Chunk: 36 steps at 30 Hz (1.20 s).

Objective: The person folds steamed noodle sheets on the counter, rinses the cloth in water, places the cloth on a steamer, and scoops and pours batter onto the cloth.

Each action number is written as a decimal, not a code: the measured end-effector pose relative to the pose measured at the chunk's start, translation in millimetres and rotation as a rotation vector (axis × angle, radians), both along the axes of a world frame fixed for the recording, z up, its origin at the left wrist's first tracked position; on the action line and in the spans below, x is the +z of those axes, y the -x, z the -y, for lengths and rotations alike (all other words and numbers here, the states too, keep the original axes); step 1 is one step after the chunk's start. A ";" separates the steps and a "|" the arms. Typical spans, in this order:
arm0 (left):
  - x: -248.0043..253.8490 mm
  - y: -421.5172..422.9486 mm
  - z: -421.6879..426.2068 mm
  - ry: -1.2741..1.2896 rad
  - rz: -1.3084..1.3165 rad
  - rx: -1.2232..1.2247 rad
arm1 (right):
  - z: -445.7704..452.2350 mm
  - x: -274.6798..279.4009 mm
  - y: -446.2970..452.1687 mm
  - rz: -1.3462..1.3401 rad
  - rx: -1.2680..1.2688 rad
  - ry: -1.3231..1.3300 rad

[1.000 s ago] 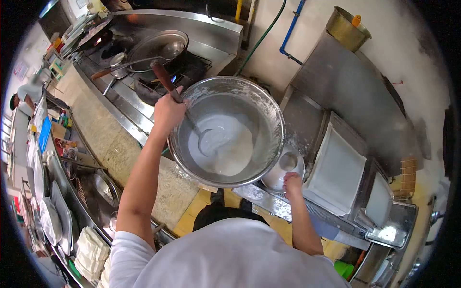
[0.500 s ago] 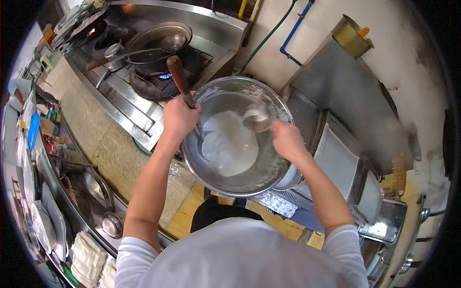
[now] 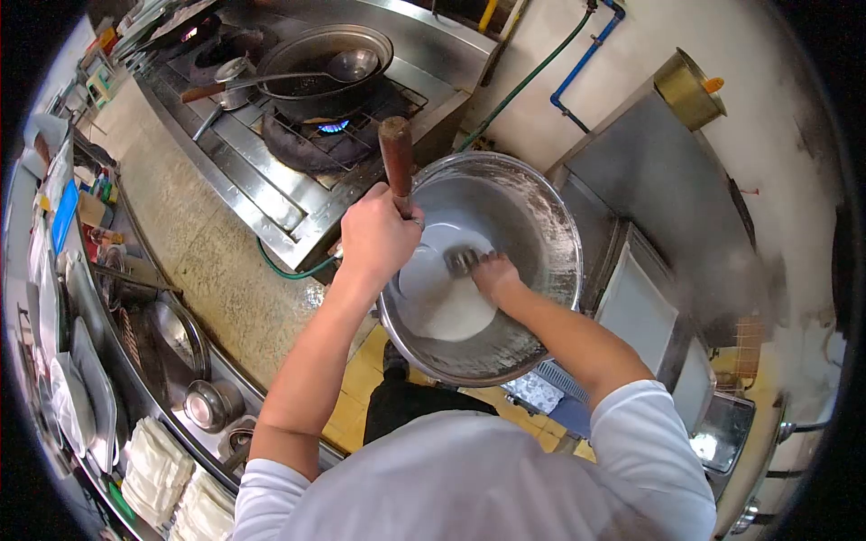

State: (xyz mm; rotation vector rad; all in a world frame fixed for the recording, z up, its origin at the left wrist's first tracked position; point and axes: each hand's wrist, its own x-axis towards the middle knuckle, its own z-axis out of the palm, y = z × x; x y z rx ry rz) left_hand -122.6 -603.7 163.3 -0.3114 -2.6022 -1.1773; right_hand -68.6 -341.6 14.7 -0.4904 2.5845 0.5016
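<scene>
A large metal bowl (image 3: 570, 311) stands before me, with a white liquid (image 3: 456, 311) inside and dried white smears on its wall. My left hand (image 3: 383, 233) is closed around the shaft of a wooden-handled tool (image 3: 395, 149) at the bowl's left rim; the tool's lower end is hidden. Over the liquid, inside the bowl, my right hand (image 3: 494, 275) grips a small metal cup (image 3: 462, 261). The cup is low, at or close to the liquid's surface; I cannot tell whether it dips in.
Behind the bowl, a wok (image 3: 329, 68) with a ladle (image 3: 352, 65) in it sits over a blue flame (image 3: 333, 127) on the steel stove (image 3: 262, 194). Left is a counter with a metal pot (image 3: 209, 406) and folded cloths (image 3: 155, 469). A brass-coloured pot (image 3: 687, 88) is at upper right.
My right hand and the cup have moved left and down from the bowl's right side to over the liquid. The view has shifted, and the tool's handle now stands more upright.
</scene>
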 end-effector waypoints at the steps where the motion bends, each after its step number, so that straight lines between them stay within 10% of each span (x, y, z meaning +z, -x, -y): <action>1: -0.6 -0.3 -0.6 -0.007 -0.024 -0.002 | -2.9 -1.2 -11.3 0.002 -0.051 0.073; 6: 0.9 0.5 -2.4 -0.001 -0.039 0.000 | -23.6 -32.0 -30.6 0.177 -0.184 0.214; 15: 2.3 26.3 1.0 0.087 0.068 0.036 | 1.1 89.5 -44.4 0.337 -0.799 0.839; 28: 20.5 41.9 14.7 0.260 0.296 0.055 | -16.6 243.4 -62.7 0.185 -0.901 1.145; 36: 53.4 -38.2 -2.2 -0.252 -0.246 0.165 | -89.1 260.2 -119.5 0.077 -1.058 1.271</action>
